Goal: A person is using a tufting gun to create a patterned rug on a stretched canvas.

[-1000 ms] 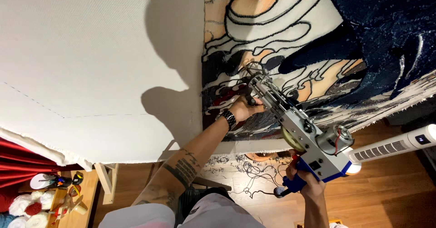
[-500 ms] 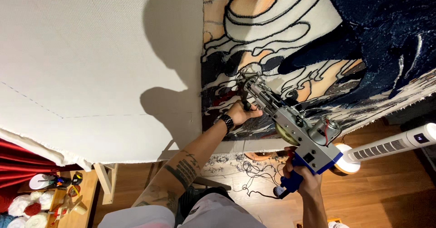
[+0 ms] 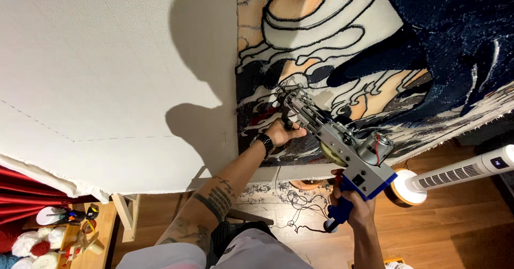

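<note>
Tufting gun [image 3: 337,140] — a grey metal tool with a blue handle and a small motor on its back — sits a little right of the middle of the view, tilted so that its needle end points toward 10 o'clock and its handle toward 4 o'clock. The needle tip touches the patterned rug [image 3: 342,49], which is stretched upright and fills the upper right part of the view with dark blue, cream, peach and black swirls.

The left hand [image 3: 282,134] is closed around the black front grip of the gun, at about 9 o'clock from the gun body; a dark watch [image 3: 265,143] is on this wrist and the forearm carries tattoos. The right hand [image 3: 354,207] is closed around the blue handle at the lower end of the tool, at about 5 o'clock from the body. Both hands grip firmly; no fingers are spread.

At 9 o'clock from the rug hangs a plain white cloth [image 3: 107,71] on the same frame, and the shadow of the person and the arm falls on it. Under the frame is a wooden floor [image 3: 450,221]. A white tower fan [image 3: 460,175] lies at 3 o'clock from the right hand, its round base just beside the gun handle in the view. At 7 o'clock — far in the corner — some balls of yarn [image 3: 32,245] in white and red lie on a small wooden surface [image 3: 104,226].
</note>
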